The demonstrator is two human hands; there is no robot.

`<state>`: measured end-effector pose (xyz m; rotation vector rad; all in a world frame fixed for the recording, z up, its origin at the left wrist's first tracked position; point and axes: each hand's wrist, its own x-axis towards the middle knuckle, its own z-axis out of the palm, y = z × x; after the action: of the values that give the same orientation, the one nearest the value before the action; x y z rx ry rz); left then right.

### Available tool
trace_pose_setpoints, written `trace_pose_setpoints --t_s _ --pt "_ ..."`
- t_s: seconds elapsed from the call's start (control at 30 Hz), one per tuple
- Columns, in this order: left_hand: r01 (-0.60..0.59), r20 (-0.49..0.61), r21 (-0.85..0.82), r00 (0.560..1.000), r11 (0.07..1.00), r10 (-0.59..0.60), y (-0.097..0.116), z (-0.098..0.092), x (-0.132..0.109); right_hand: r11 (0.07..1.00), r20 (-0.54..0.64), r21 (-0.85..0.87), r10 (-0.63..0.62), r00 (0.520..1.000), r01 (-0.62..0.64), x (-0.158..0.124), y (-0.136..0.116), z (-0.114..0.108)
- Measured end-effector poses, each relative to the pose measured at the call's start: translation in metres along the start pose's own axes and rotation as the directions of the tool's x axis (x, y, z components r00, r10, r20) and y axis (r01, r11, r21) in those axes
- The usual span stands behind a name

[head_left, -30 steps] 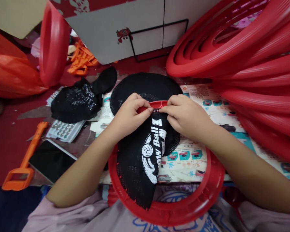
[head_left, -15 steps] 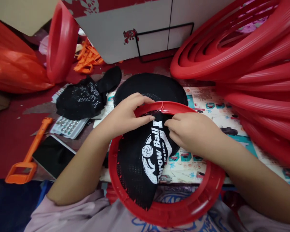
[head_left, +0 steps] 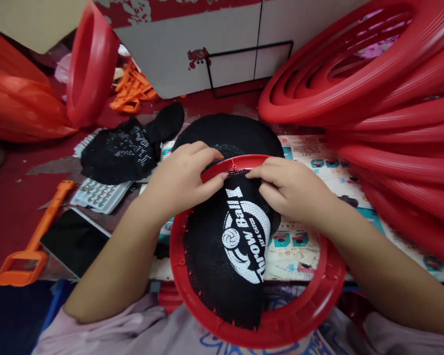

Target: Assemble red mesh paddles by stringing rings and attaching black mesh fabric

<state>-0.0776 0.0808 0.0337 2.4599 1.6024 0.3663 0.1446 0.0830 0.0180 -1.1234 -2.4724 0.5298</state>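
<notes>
hands point(head_left: 183, 177) point(head_left: 296, 190), two, at one red ring point(head_left: 303, 320)

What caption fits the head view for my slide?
Left hand and right hand at the far edge of a red ring, black printed mesh spread partly across it.

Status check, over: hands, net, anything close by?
Left grip at far side of red ring; right grip at edge of black net. Net across ring's left side, white print up. More black netting just beyond ring.
</notes>
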Motion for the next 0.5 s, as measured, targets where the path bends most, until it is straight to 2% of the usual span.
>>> trace_pose_setpoints --t_s 0.1,0.2,0.5 --pt "-0.138 -0.041 -0.262 0.99 0.955 0.132 0.0 0.008 0.009 0.997 -0.021 0.037 -0.073 0.997 0.074 0.001 0.004 0.004" --pt "-0.166 0.001 -0.465 0.982 0.87 0.188 0.001 0.018 0.016 0.998 -0.034 -0.003 -0.069 0.997 0.069 0.001 0.006 0.005" --pt "0.016 0.013 -0.577 1.0 0.816 -0.01 0.001 0.026 0.02 0.982 0.01 -0.188 -0.011 1.0 0.013 0.002 0.004 0.002"
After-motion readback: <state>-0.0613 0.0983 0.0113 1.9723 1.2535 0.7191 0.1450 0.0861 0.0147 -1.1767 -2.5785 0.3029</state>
